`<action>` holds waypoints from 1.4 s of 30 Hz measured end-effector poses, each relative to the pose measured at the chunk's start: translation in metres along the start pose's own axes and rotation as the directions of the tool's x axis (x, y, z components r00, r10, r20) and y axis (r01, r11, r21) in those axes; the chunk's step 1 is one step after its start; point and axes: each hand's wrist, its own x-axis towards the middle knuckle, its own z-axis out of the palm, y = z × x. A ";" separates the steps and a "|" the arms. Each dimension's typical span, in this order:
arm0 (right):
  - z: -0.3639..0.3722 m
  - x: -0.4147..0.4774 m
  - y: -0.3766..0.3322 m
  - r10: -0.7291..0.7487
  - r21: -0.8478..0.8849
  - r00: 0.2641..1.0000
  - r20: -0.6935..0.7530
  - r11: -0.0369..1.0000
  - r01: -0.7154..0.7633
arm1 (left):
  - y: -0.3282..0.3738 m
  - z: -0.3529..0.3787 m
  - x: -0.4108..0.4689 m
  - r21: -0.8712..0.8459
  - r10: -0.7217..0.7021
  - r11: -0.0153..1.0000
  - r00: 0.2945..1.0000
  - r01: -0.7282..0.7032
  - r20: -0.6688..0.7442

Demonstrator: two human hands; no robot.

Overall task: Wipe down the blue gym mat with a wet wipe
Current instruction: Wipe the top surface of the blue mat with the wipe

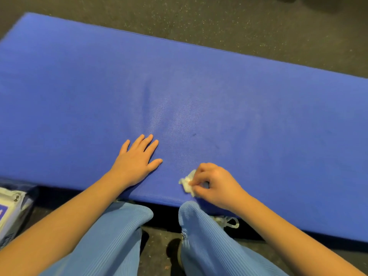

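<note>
The blue gym mat lies across the whole view on a dark floor, with a crease and a shiny patch near its middle. My left hand rests flat on the mat near its front edge, fingers straight and spread. To its right, my right hand pinches a crumpled white wet wipe against the mat close to the front edge. A small dark mark shows on the mat beyond the wipe.
A white and blue wipes pack lies on the floor at the far left, below the mat's front edge. My knees in light blue trousers sit against the mat's front. Speckled dark floor stretches beyond the mat.
</note>
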 end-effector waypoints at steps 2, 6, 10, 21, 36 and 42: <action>-0.003 0.000 0.015 0.116 -0.055 0.969 -0.218 0.990 -0.131 | 0.001 -0.001 0.000 0.012 -0.003 1.000 1.000 0.003 -0.001; 0.009 -0.022 -0.001 0.025 0.012 0.990 -0.136 1.000 -0.024 | 0.000 -0.002 -0.001 -0.009 0.001 1.000 1.000 -0.001 0.001; -0.004 -0.028 0.013 0.051 -0.020 0.988 -0.146 0.998 -0.055 | 0.003 -0.003 -0.002 -0.001 -0.017 1.000 1.000 0.017 0.000; 0.001 -0.043 0.035 0.098 -0.078 0.919 -0.383 0.987 -0.138 | 0.063 -0.019 -0.032 0.172 0.382 0.880 0.876 -0.442 0.296; -0.015 -0.059 0.027 -0.139 -0.284 0.947 -0.291 0.957 0.053 | 0.044 -0.045 -0.043 0.207 0.519 0.855 0.782 -0.476 -0.346; -0.020 -0.023 -0.006 -0.306 -0.357 0.890 -0.339 0.917 0.179 | 0.012 -0.060 -0.060 0.034 0.308 0.947 0.867 -0.321 -0.392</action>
